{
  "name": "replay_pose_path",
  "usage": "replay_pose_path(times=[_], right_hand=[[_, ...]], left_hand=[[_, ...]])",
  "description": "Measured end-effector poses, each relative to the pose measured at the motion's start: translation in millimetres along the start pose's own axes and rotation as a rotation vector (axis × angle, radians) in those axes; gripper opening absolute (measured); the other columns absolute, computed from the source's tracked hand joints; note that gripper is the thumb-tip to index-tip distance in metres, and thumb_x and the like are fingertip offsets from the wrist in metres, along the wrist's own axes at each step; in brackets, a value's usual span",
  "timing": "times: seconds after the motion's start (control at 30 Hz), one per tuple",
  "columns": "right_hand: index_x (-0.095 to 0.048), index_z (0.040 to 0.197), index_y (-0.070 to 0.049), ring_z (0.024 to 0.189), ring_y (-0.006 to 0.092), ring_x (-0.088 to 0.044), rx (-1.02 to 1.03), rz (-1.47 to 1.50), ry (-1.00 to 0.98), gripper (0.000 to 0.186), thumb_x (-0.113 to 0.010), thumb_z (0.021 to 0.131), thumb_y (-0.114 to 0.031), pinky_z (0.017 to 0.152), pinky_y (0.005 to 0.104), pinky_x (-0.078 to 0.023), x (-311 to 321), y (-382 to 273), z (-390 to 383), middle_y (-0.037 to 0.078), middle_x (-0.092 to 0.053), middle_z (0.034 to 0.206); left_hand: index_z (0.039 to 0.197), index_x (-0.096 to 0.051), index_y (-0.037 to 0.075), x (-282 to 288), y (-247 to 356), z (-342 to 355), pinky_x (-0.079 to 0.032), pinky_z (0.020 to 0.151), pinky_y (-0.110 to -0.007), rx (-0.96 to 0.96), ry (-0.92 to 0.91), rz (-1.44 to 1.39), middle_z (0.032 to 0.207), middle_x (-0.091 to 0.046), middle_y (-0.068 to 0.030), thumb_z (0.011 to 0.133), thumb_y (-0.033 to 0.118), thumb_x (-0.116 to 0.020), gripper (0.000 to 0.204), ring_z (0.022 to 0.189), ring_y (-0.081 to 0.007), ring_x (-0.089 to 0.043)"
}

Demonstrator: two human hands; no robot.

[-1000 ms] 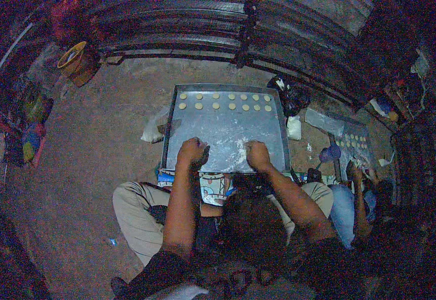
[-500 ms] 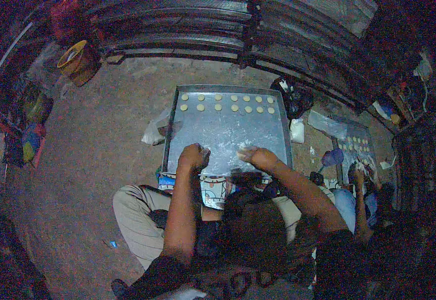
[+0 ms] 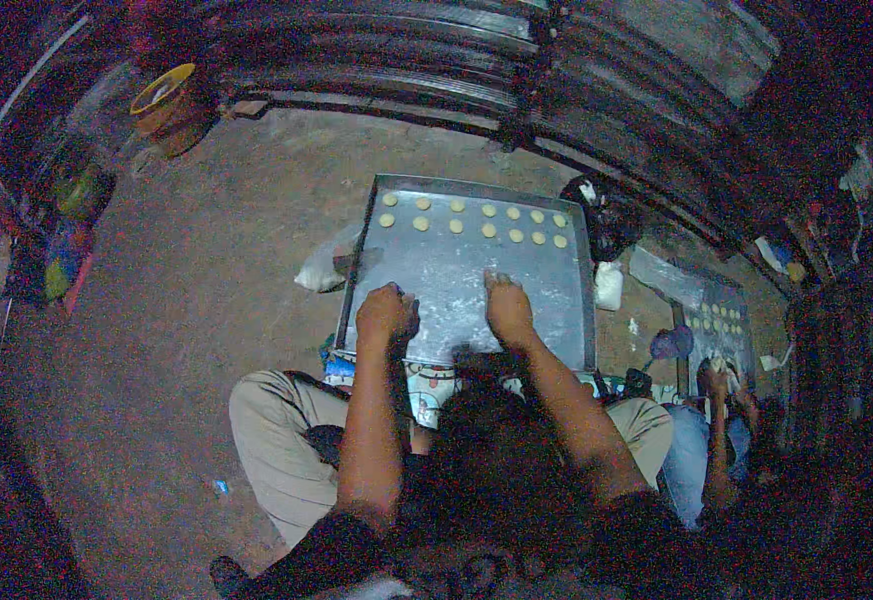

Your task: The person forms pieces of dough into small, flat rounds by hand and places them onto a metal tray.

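A large metal tray (image 3: 437, 262) lies before me, dusted with white flour (image 3: 457, 320). Two rows of small pale dough rounds (image 3: 489, 211) sit along its far side. Over the tray's near left part, my left hand (image 3: 387, 314) is closed, its fingers curled inward; whatever they may hold is hidden. To its right, my right hand (image 3: 509, 310) is low over the floured metal, fingers stretched forward and nothing visible in them. Its fingertips are short of the dough rounds.
A patterned cloth or box (image 3: 431, 392) shows under the tray's near edge. Beside the tray are a white bag (image 3: 609, 286) and a clear bag (image 3: 321, 272). At right, a co-worker's hands (image 3: 719, 378) work by another tray (image 3: 709, 292) of dough rounds. A yellow-rimmed bucket (image 3: 172, 115) stands far left.
My right hand has turned and reached a little farther forward over the tray, fingers now pointing away from me. The left hand stays closed in nearly the same place. The view has tilted slightly.
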State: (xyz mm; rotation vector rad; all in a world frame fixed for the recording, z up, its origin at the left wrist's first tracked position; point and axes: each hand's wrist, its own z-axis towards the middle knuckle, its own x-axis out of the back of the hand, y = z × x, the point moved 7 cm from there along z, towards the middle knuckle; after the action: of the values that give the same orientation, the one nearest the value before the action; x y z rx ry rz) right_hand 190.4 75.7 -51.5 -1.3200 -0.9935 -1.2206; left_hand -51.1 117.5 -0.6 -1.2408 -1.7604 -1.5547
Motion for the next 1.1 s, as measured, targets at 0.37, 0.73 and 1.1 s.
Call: replay_pose_path(times=[0.37, 0.73, 1.1], right_hand=[[-0.057, 0.13, -0.011, 0.126, 0.0367, -0.052, 0.123, 0.441, -0.374, 0.046, -0.06, 0.086, -0.022, 0.106, 0.0463, -0.043, -52.1, -23.9, -38.0, 0.014, -0.051, 0.143], [-0.057, 0.123, 0.004, 0.104, 0.0276, -0.066, -0.438, 1.675, -0.124, 0.04, -0.06, 0.095, -0.025, 0.089, 0.0384, -0.056, 24.3, 77.6, -30.3, 0.015, -0.064, 0.118], [-0.058, 0.118, 0.002, 0.099, 0.0215, -0.066, -0.283, 2.034, -0.199, 0.036, -0.061, 0.098, -0.029, 0.085, 0.0321, -0.054, 71.5, -13.6, -18.7, 0.011, -0.067, 0.109]], left_hand=[[0.107, -0.066, 0.001, -16.0, -3.9, 11.1, -0.051, 0.089, -0.05, -0.048, -0.055, -0.04, 0.11, -0.066, -0.0254, 0.091, 0.039, -0.06, 0.042, 0.105, -0.0414, -0.064], [0.11, -0.066, 0.001, -36.8, 41.6, 1.8, -0.051, 0.089, -0.046, -0.279, -0.048, -0.288, 0.107, -0.068, -0.0238, 0.091, 0.032, -0.062, 0.036, 0.101, -0.0414, -0.064], [0.15, -0.032, 0.004, -49.0, 90.3, -19.9, -0.042, 0.105, -0.043, -0.653, -0.132, -0.73, 0.148, -0.039, -0.0211, 0.085, 0.032, -0.074, 0.082, 0.129, -0.0378, -0.047]])
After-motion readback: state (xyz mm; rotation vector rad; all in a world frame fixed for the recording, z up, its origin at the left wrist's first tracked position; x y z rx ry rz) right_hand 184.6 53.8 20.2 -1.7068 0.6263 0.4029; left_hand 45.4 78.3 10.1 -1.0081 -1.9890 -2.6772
